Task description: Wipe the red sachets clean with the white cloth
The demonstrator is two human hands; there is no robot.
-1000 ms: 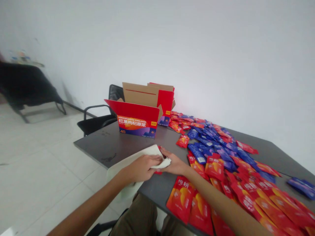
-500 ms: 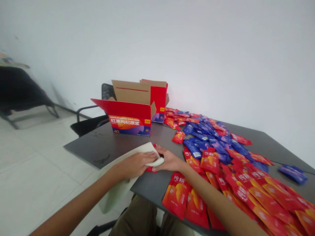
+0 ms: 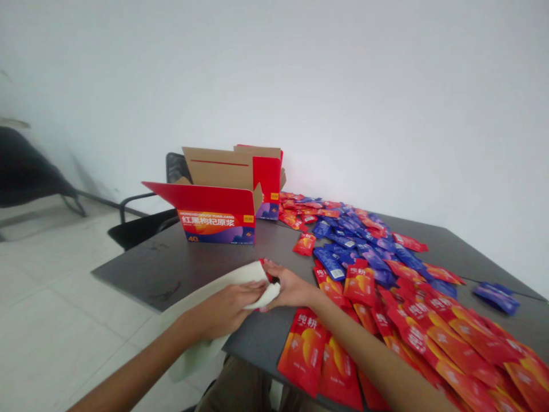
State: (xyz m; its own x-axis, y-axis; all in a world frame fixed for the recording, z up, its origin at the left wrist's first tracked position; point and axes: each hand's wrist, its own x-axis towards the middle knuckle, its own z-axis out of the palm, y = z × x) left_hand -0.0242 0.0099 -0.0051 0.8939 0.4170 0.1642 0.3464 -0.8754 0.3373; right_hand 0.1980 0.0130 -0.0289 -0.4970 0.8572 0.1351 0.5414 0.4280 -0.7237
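My left hand (image 3: pixel 229 309) lies over a pale cloth (image 3: pixel 206 292), its fingers pressing the folded end near the table's front edge. The cloth's other end hangs down past the edge under my left forearm. Across from it, my right hand (image 3: pixel 291 288) has its thumb and fingers closed around a red pouch (image 3: pixel 263 263). Only a small red strip of that pouch shows; cloth and fingers cover the rest. Close to my right forearm lie large red-and-orange pouches (image 3: pixel 303 346).
An open red carton (image 3: pixel 218 220) stands on the dark table (image 3: pixel 201 266), with a second carton (image 3: pixel 268 177) behind it. Blue pouches (image 3: pixel 338 252) and more red ones spread over the right side. A black chair (image 3: pixel 141 229) is at the far left edge.
The camera has turned slightly, so the table and cartons sit further left and lower. Both hands stay at the cloth and pouch. A red corner below the cloth has gone out of sight.
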